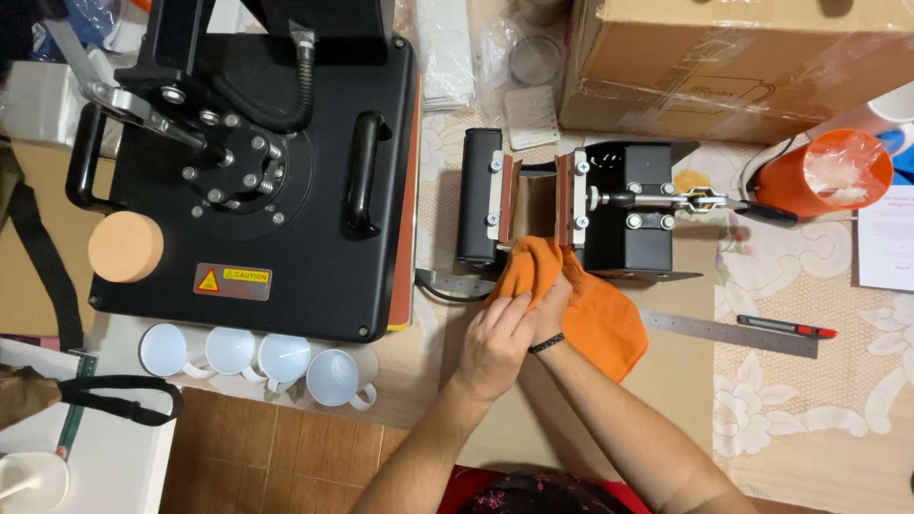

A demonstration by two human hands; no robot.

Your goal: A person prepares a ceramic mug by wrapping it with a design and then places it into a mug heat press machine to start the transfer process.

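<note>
A black mug heat press (628,224) stands on the table with its curved opening facing up. An orange cloth (600,319) drapes from that opening down toward me. My left hand (495,343) grips the cloth's left fold at the front of the press. My right hand (550,309), with a black band at the wrist, is mostly wrapped in the cloth and pushes into the opening. The two hands touch each other.
A large black flat heat press (286,190) fills the left side, with several white mugs (257,357) in front of it. A metal ruler (728,333) and a utility knife (785,326) lie to the right. A cardboard box (733,67) and an orange cup (824,176) stand behind.
</note>
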